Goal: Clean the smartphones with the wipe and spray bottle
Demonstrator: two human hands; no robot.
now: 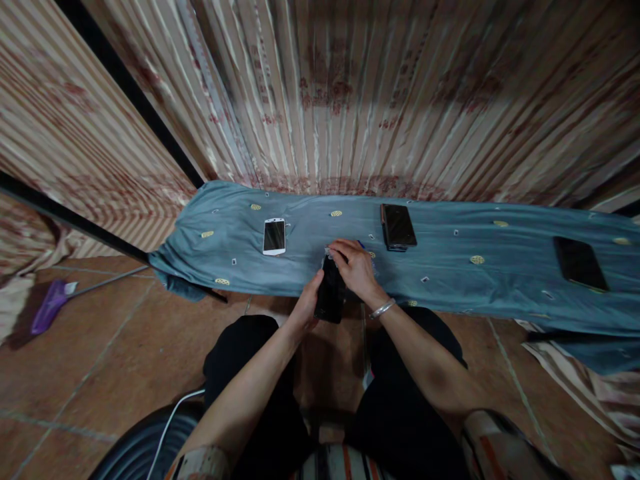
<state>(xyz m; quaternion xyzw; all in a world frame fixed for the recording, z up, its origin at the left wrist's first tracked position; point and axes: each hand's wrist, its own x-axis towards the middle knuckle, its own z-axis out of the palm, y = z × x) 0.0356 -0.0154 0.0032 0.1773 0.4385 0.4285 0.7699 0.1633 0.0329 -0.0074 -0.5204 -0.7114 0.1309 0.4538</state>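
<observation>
Hidden: the right hand (356,268) lies over the far end of the black phone (330,293), so that end and whatever sits under the fingers cannot be made out.
Hard to tell: something pale and shiny shows at the fingertips by the phone's far edge, with a bit of blue just right of the hand; what they are cannot be told.
Cut off: both forearms run out of the picture at the near edge; the grey-blue cloth (500,273) runs off the right side.
Black phone: a dark, glossy slab, longer than wide, slightly tilted, held over the near edge of the cloth and above the gap between the person's knees; its face is dark and no detail shows on it.
Left hand (306,303): wrapped around the phone's left edge and near end, thumb and fingers closed on it.
Right hand: fingers curled and pressed down on the phone's far end; a silver bangle (383,309) sits on the wrist.
White phone (274,236): flat on the cloth, left and farther off, well apart from the hands, screen dark.
Dark phones (398,227): apparently two stacked, far and right of the hands.
Tablet-like dark slab (580,263): flat on the cloth far to the right.
Backdrop: striped curtain (350,93) hangs behind the cloth.
Floor: a purple broom head (49,305) lies at left on brown tiles.
</observation>
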